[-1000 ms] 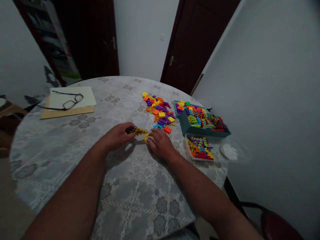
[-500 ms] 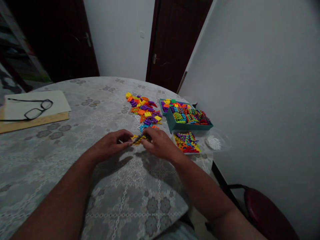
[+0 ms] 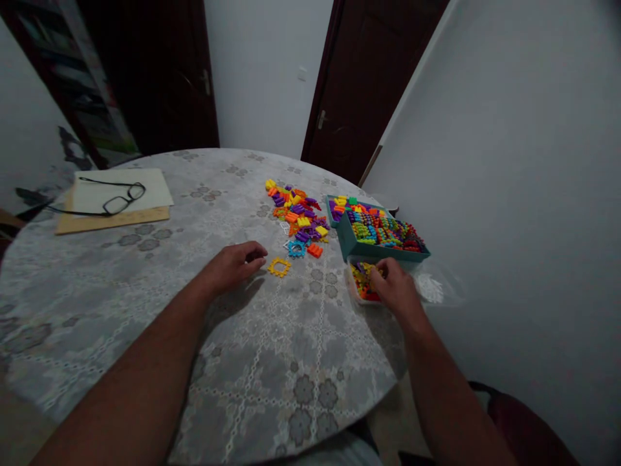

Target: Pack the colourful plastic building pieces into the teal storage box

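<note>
A small yellow square ring of linked plastic pieces [image 3: 279,266] lies on the round table with the grey patterned cloth [image 3: 145,285]. My left hand [image 3: 235,264] rests on the cloth just left of it, fingers loosely curled, holding nothing I can see. My right hand [image 3: 394,286] reaches into a clear shallow tray of coloured pieces [image 3: 361,285] at the table's right edge, its fingers bent down among the pieces; what they grip is hidden.
A teal box [image 3: 378,233] full of coloured pieces stands behind the tray. A loose pile of coloured pieces [image 3: 298,217] and a blue ring [image 3: 294,248] lie mid-table. Glasses [image 3: 114,200] rest on paper at the far left. A red chair [image 3: 528,433] is at bottom right.
My right hand let go of the yellow ring and moved right into the clear tray. My left hand drew back slightly from the ring, which now lies alone on the cloth.
</note>
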### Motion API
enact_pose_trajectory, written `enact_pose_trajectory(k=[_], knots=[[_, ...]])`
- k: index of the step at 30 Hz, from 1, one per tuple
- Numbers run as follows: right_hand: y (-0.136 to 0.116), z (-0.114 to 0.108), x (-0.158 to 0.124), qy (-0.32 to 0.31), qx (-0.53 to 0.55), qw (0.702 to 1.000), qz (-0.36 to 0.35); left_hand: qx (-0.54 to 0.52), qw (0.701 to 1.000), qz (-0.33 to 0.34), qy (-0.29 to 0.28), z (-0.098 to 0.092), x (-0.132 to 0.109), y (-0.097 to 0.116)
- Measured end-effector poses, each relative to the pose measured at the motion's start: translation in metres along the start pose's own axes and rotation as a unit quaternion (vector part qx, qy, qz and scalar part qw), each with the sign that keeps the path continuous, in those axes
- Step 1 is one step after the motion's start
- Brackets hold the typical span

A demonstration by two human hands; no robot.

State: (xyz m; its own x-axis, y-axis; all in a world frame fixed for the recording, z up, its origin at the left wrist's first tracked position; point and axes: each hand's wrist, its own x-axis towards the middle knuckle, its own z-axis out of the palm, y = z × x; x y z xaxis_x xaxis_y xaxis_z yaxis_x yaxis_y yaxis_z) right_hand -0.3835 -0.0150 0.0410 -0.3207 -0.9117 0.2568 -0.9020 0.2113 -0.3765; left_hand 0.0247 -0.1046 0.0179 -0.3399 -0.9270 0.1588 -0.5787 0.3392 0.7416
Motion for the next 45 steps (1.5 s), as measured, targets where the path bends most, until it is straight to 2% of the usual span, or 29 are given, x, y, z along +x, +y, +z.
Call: enact_pose_trajectory(k=[2, 4, 7, 10, 13, 15, 18, 20, 23, 27, 31, 35, 37, 41, 45], knots=[[0.0, 0.003, -0.001, -0.002, -0.038, 0.999, 0.004, 0.007, 1.0, 0.0, 0.006, 0.001, 0.0, -0.003], [-0.005, 0.002, 0.001, 0.024, -0.075, 0.997, -0.02, 0.013, 1.0, 0.0, 0.01, 0.002, 0.001, -0.005], [-0.023, -0.001, 0.006, 0.058, -0.066, 0.99, -0.107, 0.022, 1.0, 0.008, 0.003, 0.003, 0.0, -0.007], [-0.057, 0.007, 0.01, 0.024, -0.004, 0.978, -0.205, 0.042, 0.999, 0.007, 0.0, 0.005, -0.002, -0.004], [-0.098, 0.03, 0.013, -0.032, 0.019, 0.961, -0.274, 0.072, 0.997, 0.012, -0.011, 0.007, -0.004, -0.003], [-0.124, 0.052, 0.017, -0.06, 0.0, 0.954, -0.295, 0.096, 0.995, 0.029, -0.02, 0.01, -0.004, -0.005], [-0.151, 0.082, 0.024, -0.094, -0.052, 0.953, -0.283, 0.122, 0.991, 0.048, -0.028, 0.014, -0.003, -0.009], [-0.16, 0.099, 0.027, -0.102, -0.076, 0.956, -0.264, 0.133, 0.989, 0.052, -0.027, 0.015, -0.003, -0.013], [-0.161, 0.118, 0.027, -0.085, -0.072, 0.96, -0.259, 0.149, 0.987, 0.051, -0.02, 0.015, -0.004, -0.015], [-0.155, 0.135, 0.022, -0.059, -0.002, 0.949, -0.308, 0.14, 0.989, 0.048, 0.006, 0.016, -0.006, -0.013], [-0.155, 0.141, 0.016, -0.062, 0.098, 0.916, -0.384, 0.099, 0.991, 0.077, 0.04, 0.017, -0.007, -0.008], [-0.159, 0.139, 0.012, -0.09, 0.195, 0.88, -0.425, 0.073, 0.995, 0.069, 0.018, 0.014, -0.006, -0.005], [-0.158, 0.137, 0.014, -0.059, 0.208, 0.889, -0.404, 0.078, 0.996, 0.043, 0.017, 0.012, -0.005, -0.005], [-0.145, 0.136, 0.029, 0.043, 0.138, 0.949, -0.281, 0.076, 0.996, -0.022, 0.051, 0.008, -0.003, -0.005], [-0.134, 0.142, 0.041, 0.031, 0.04, 0.979, -0.196, 0.057, 0.994, -0.054, 0.075, 0.007, -0.004, -0.001]])
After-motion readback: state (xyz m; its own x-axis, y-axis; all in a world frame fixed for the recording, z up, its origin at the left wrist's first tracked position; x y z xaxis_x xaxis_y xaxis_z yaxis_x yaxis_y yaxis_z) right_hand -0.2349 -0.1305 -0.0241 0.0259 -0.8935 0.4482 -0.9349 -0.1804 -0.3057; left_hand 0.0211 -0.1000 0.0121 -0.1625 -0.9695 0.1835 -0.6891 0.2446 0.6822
